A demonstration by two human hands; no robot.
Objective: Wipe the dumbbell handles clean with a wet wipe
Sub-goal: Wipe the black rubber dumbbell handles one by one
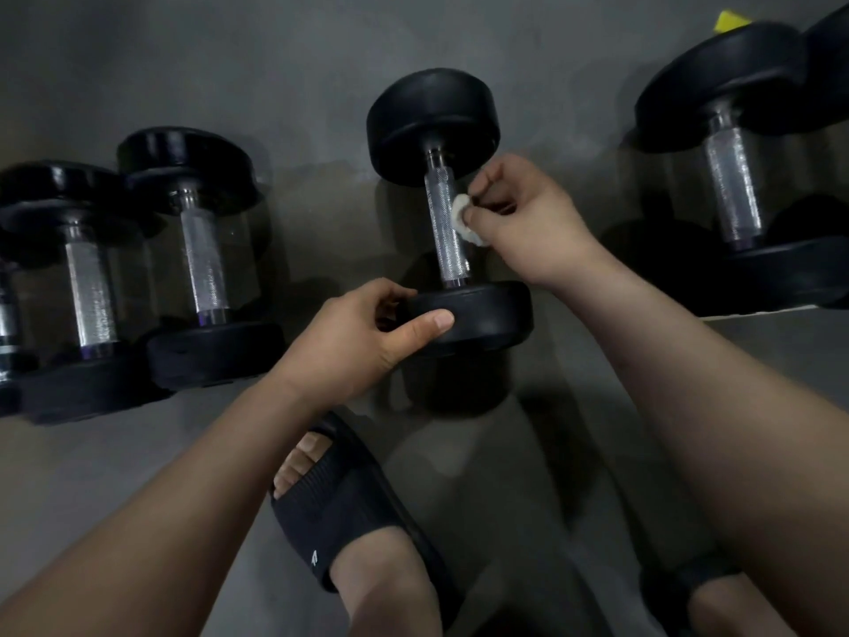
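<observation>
The middle dumbbell's knurled handle [444, 223] is lying with its long axis running away from the person, its far head [432, 117] pointing toward the wall side and its near head [473, 314] pointing back at them, the whole bar leaning slightly left as it recedes. A bunched white wet wipe [461, 216] is pressing against the handle's right side, about midway along, and the right hand [523, 223] is pinching it between thumb and curled fingers, probably so the cloth is riding along the metal. The left hand [358, 337] is gripping the near head's rim, thumb across the front, evidently steadying the weight so it is not rolling under the rubbing (the dark shadow beneath suggests this end is sitting raised off the grey floor [138, 475]). Other dumbbells are resting well apart to the left [202, 264] and right [735, 186], lined up the same way, and a foot in a black sandal [349, 503] is standing just below the left wrist.
</observation>
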